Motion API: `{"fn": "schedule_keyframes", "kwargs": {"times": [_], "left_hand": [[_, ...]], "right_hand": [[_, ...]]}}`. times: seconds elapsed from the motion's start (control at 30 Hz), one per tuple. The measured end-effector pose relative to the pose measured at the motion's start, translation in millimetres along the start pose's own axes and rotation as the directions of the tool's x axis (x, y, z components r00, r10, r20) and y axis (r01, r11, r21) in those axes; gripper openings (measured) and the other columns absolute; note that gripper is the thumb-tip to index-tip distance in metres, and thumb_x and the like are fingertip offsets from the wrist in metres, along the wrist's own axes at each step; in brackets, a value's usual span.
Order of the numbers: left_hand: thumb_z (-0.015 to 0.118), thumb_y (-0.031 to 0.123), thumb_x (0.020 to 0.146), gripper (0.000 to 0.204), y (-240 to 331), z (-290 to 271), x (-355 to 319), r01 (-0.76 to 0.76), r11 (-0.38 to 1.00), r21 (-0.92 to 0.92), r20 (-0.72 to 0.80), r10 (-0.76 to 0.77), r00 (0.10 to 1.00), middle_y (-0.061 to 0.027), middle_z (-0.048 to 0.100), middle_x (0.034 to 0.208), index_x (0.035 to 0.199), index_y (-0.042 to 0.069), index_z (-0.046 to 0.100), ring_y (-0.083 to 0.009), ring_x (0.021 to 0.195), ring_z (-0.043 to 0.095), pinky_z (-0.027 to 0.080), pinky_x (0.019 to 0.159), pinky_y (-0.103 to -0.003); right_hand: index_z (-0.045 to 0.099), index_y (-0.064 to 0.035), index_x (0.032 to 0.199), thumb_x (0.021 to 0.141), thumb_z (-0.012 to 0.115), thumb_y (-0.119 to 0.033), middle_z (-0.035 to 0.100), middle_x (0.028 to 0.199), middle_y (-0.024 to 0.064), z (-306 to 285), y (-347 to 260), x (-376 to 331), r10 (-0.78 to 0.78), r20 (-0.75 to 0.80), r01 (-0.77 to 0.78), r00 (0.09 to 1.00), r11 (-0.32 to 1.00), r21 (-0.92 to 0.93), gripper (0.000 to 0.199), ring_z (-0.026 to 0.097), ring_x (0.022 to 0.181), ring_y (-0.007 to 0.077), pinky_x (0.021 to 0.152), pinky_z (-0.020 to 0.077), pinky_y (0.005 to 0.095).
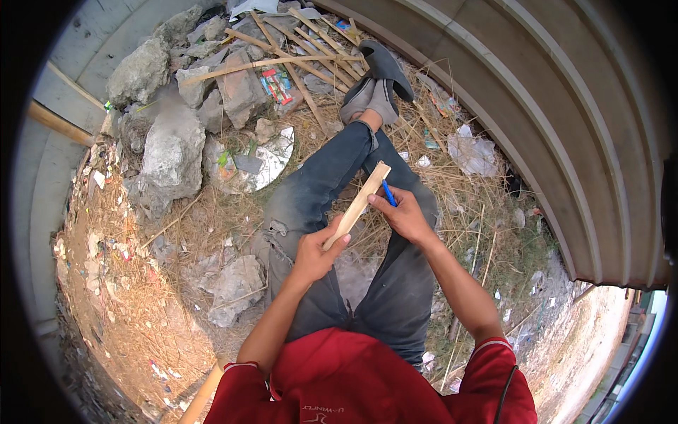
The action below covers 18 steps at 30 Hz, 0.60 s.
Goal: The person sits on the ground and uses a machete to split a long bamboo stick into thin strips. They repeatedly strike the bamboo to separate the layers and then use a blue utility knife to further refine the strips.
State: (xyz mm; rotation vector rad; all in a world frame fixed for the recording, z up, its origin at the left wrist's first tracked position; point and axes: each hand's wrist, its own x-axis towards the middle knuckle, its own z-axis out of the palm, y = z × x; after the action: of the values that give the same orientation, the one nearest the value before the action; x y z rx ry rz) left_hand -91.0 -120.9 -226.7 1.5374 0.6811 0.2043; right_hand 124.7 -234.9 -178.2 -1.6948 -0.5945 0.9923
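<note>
Your left hand [316,253] grips the near end of the pale wooden strip [358,205] above your trousers [300,194]; your right hand [404,215] grips a slim blue object [389,193] beside it. The strip looks light, stiff, possibly splintery: hold its long sides.

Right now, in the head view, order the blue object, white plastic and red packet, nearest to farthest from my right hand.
1. Blue object, held in your right hand.
2. White plastic, on the ground, right.
3. Red packet, ahead to the left.
</note>
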Motion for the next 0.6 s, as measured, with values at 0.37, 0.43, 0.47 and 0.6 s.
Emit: {"fn": "schedule_keyframes", "kwargs": {"times": [0.37,0.43,0.47,0.6], "left_hand": [[0.075,0.013,0.095,0.062,9.3,-27.1,-48.9,-0.207,0.973,0.102,0.133,0.193,0.972,-0.0029,0.070,0.100,0.152,0.002,0.051,-0.0065,0.075,0.061,0.053,0.062,-0.024],[0.074,0.012,0.095,0.061,13.2,-27.2,-53.3,-0.137,0.986,0.096,0.156,0.121,0.980,-0.0031,0.070,0.099,0.151,0.001,0.051,-0.0064,0.076,0.061,0.053,0.060,-0.024],[0.074,0.011,0.096,0.061,19.1,-26.7,-54.5,-0.034,0.997,0.075,0.161,0.022,0.987,-0.0031,0.070,0.099,0.151,0.001,0.051,-0.0062,0.077,0.061,0.052,0.058,-0.024],[0.074,0.014,0.095,0.052,14.7,-18.7,-51.7,0.010,0.999,-0.044,0.040,-0.008,0.999,-0.0021,0.070,0.082,0.143,-0.001,0.059,-0.0049,0.057,0.057,0.047,0.052,-0.025]], "right_hand": [[0.064,-0.0067,0.080,0.097,0.076,-0.029,0.048,0.058,-0.0075,-40.7,-14.6,30.8,-0.042,-0.349,0.138,0.936,0.958,0.253,0.031,0.038,0.053,0.0023,0.048,0.0269,0.0259],[0.065,-0.0060,0.082,0.097,0.075,-0.031,0.046,0.058,-0.0084,-58.0,-17.5,37.1,-0.040,-0.436,0.165,0.899,0.953,0.253,0.031,0.038,0.052,0.0030,0.048,0.0274,0.0269],[0.065,-0.0053,0.082,0.097,0.075,-0.032,0.046,0.058,-0.0080,-63.6,-18.2,37.4,-0.065,-0.477,0.153,0.876,0.977,0.147,0.032,0.038,0.053,0.0037,0.049,0.0284,0.0275],[0.066,-0.0016,0.087,0.101,0.065,-0.042,0.050,0.063,-0.0014,-55.4,-20.9,25.6,-0.201,-0.341,0.162,0.918,0.977,-0.139,0.043,0.044,0.058,0.0095,0.055,0.0358,0.0319]]}}
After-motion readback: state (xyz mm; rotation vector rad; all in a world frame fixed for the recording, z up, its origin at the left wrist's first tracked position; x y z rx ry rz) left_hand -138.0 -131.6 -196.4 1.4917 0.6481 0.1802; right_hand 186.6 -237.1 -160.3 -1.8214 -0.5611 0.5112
